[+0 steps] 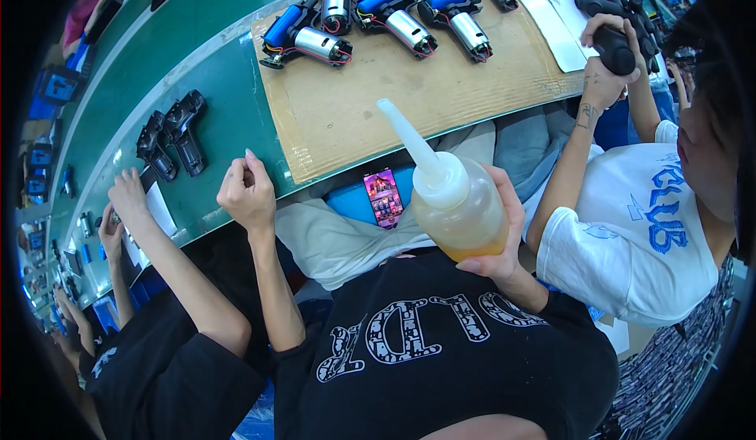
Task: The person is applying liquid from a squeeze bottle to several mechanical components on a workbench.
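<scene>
My right hand (508,223) is wrapped round a translucent squeeze bottle (470,218) with a long pale nozzle tilted up to the left. Yellowish liquid lies low in the bottle, which is above my lap. My left hand (246,191) is raised by the table's edge, fingers curled in and thumb pressed against them; whatever they may hold is hidden. Several motor assemblies (394,27), each a silver motor with a blue cylinder and red wires, lie on a cardboard sheet (346,117) at the far side. Neither hand touches them.
Black housing shells (186,133) rest on the green table (224,109) at left, near a co-worker's hands (128,196). At right, another person holds a black part (614,49) near more black parts and white sheets (551,23). A lit phone (383,197) lies over my lap.
</scene>
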A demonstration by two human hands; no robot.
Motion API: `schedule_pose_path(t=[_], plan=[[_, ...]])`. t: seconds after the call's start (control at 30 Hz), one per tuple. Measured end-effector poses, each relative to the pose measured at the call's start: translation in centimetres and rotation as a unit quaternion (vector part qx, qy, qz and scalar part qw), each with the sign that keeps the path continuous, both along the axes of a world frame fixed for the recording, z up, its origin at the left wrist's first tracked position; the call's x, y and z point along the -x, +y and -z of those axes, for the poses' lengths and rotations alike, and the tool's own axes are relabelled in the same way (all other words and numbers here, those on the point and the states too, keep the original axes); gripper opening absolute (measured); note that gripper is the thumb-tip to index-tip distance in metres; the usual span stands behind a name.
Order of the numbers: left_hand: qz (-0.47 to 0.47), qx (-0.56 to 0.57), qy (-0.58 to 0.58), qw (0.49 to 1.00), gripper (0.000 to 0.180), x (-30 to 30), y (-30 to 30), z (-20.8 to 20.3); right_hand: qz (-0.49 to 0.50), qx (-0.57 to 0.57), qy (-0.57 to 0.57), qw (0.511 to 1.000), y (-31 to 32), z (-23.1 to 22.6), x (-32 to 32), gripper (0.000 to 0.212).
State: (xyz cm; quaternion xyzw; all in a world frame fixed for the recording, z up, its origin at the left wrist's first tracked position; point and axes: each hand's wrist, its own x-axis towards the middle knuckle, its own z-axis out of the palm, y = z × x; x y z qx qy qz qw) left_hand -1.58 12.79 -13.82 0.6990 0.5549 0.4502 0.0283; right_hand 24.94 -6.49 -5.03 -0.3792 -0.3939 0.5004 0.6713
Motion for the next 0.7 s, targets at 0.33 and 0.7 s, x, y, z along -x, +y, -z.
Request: schedule_pose_path(t=[0.33, 0.7], plan=[[0.003, 0.005, 0.000, 1.000, 0.032, -0.1, 0.0, 0.2, 0.043, -0.004, -0.037, 0.998, 0.3, 0.9, -0.6, 0.089], [-0.074, -0.017, -0.051, 0.996, 0.033, -0.4, 0.0, 0.0, 0.068, 0.001, -0.179, 0.981, 0.4, 0.2, -0.4, 0.099]])
